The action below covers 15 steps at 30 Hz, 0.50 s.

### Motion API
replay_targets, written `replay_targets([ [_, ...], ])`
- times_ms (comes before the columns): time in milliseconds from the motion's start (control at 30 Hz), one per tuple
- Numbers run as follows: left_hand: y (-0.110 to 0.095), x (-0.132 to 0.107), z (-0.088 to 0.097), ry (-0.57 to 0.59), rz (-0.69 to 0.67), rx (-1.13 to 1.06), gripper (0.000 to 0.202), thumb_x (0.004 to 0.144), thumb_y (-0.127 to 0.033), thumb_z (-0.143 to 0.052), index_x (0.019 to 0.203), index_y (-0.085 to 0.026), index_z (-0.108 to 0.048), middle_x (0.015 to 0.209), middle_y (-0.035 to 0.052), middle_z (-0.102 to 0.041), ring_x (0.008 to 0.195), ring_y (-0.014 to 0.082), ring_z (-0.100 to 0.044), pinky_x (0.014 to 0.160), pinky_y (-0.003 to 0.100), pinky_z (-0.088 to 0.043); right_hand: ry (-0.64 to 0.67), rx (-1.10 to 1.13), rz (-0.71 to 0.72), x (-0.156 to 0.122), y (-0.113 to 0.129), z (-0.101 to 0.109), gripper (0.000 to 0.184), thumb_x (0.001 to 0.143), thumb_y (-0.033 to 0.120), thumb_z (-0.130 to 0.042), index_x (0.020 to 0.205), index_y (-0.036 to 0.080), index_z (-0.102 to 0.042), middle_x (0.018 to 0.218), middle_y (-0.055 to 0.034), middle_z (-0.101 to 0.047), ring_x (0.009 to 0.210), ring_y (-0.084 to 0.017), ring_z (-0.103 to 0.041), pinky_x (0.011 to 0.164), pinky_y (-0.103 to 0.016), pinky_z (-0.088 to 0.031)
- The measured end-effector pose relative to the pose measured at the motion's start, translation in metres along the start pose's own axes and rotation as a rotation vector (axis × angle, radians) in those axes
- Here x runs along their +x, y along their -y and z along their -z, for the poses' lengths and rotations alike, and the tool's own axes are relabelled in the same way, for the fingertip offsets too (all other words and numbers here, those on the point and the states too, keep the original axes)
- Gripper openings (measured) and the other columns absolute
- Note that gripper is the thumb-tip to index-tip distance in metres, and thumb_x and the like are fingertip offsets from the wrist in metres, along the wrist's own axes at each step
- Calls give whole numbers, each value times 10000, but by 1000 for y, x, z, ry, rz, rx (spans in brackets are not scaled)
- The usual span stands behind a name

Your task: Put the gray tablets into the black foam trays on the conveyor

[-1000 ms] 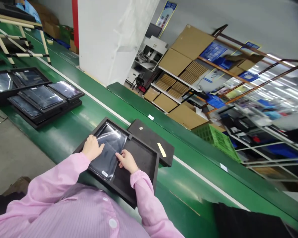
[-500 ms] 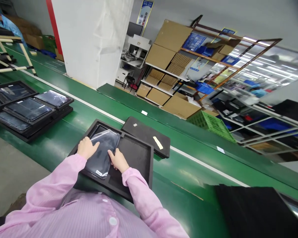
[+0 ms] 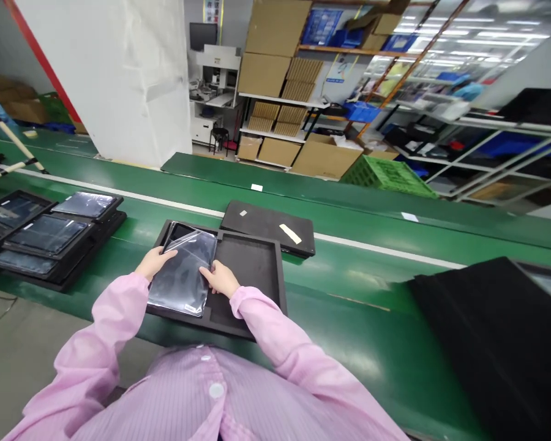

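Tablet [image 3: 186, 278] looks stiff, slippery, probably fragile, and is better held by edges: left hand [image 3: 151, 263] grasps it at ten o'clock, right hand [image 3: 223, 279] at three.

Lower centre of frame: lilac-pink work garment [image 3: 174, 401] with fine lengthwise stripes, pale round buttons [image 3: 216, 390] down a pinker front band [image 3: 214, 369], loose, creased long sleeves [image 3: 298, 337] in plainer pink, gathered cuffs [image 3: 242, 298] snug at the wrists, left hand [image 3: 152, 262] and right hand [image 3: 223, 278] bare.
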<state>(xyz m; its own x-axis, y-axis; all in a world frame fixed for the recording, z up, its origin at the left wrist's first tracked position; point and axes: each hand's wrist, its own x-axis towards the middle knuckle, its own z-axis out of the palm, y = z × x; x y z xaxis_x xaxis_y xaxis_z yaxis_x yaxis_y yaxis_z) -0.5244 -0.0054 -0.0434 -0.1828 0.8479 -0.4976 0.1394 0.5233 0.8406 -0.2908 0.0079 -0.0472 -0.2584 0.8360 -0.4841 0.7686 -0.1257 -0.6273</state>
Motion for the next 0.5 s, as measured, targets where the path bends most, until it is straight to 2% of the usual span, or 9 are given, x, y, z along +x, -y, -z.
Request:
replay_targets([
  [67,-4,-10,-1,-43,-43,-14,660,566,-672,-764,935,-133,-674,898,107,-750,871,268,-704,722,322,-542,-46,64,14,0,-3,3,309,908,487,-629,931,185,-567,625,7,-677,466,-156,-639,609,-283,-530],
  [100,-7,-18,-2,-74,-84,-32,630,574,-664,-768,906,-139,-662,871,84,-736,852,248,-689,716,307,-531,-95,105,29,0,-3,7,327,889,488,-657,965,178,-584,706,-22,-712,553,-170,-682,666,-296,-546],
  [167,-12,-38,-3,-126,-210,-94,543,606,-616,-784,857,-156,-639,817,35,-705,794,198,-654,701,275,-510,-206,210,80,1,-1,18,416,855,484,-699,1100,163,-598,933,-86,-753,777,-196,-737,785,-318,-561],
  [233,-17,-58,-6,-156,-376,-142,455,624,-541,-814,804,-171,-621,757,-2,-670,716,152,-613,665,249,-494,-287,338,165,0,3,34,465,853,479,-699,1182,164,-606,1061,-102,-750,930,-205,-736,847,-322,-566],
  [300,-22,-69,-11,-159,-544,-167,422,577,-477,-860,705,-182,-587,678,-30,-608,638,127,-575,622,244,-496,-331,452,262,-7,8,50,398,828,494,-717,1065,175,-683,989,-79,-772,948,-225,-739,854,-337,-578],
  [367,-27,-68,-21,-158,-687,-224,470,487,-465,-901,612,-189,-542,618,-39,-553,580,126,-556,573,261,-506,-377,529,347,-20,12,63,365,738,539,-786,836,193,-726,851,-68,-781,920,-269,-747,861,-378,-588],
  [433,-32,-55,-33,-163,-782,-301,519,445,-537,-899,564,-194,-528,568,-33,-527,539,139,-549,530,285,-503,-428,574,411,-39,16,68,391,613,568,-858,678,213,-709,761,-70,-774,894,-309,-750,874,-413,-592],
  [500,-37,-40,-49,-172,-824,-347,562,473,-672,-838,557,-196,-552,549,-12,-532,546,157,-557,538,308,-504,-505,625,478,-59,17,69,400,543,554,-894,652,218,-705,731,-70,-771,842,-317,-754,840,-422,-607],
])
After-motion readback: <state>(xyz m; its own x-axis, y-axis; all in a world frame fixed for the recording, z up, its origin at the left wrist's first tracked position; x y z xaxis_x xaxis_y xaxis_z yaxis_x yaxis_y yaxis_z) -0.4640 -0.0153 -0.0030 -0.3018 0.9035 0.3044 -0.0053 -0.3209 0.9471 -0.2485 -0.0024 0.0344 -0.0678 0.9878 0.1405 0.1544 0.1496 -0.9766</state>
